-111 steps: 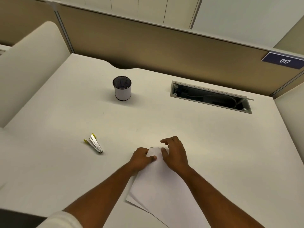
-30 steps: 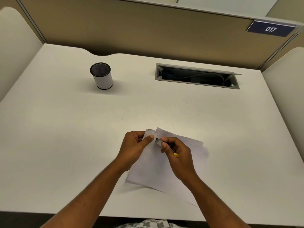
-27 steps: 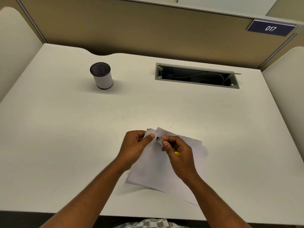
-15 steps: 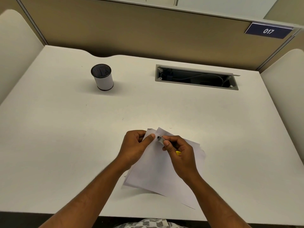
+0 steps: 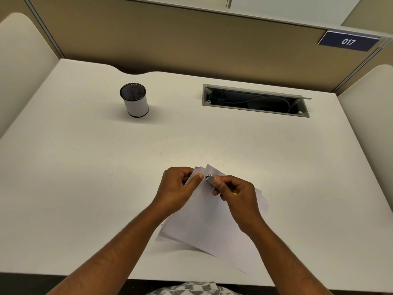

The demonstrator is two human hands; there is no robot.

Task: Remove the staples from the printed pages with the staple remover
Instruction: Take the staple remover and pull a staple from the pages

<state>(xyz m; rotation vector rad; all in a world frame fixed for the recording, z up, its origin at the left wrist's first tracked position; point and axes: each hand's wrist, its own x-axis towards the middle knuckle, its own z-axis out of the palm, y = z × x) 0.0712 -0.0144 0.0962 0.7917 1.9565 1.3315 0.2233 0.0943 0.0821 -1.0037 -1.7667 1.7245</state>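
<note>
Tabletop (image 5: 85, 188) — white, bounded at the far side by a tan partition (image 5: 170, 39). Landmark for positions: the printed pages (image 5: 208, 222).

Printed pages lie at the near middle of the tabletop, lower corner overhanging toward the near edge, far corner lifted off the surface. Sheets are fanned slightly at that far corner; a torn edge shows there. Pen cup (image 5: 134, 100) stands well beyond the pages, up and to the left; the cable slot (image 5: 255, 101) well beyond, up and to the right.

Left hand (image 5: 176, 190) pinches the far corner of the pages, thumb on top, fingers curled under. Right hand (image 5: 236, 194) has its grip closed around the staple remover (image 5: 210, 179), metal nose pointing at the left thumb, yellow tail just showing behind the knuckles. Nose touches or nearly touches the paper — cannot tell if it is under a staple; no staple is resolved there.

A small loose staple (image 5: 222, 165) lies just beyond the far corner of the pages.

Judgement, step in hand: levering out a staple at the corner. To do it well:
- keep the left pinch just beside the nose, so the paper stays taut;
- slide the nose flat under the staple crown, then lift slowly;
- risk: more tearing if pulled at an angle.
</note>
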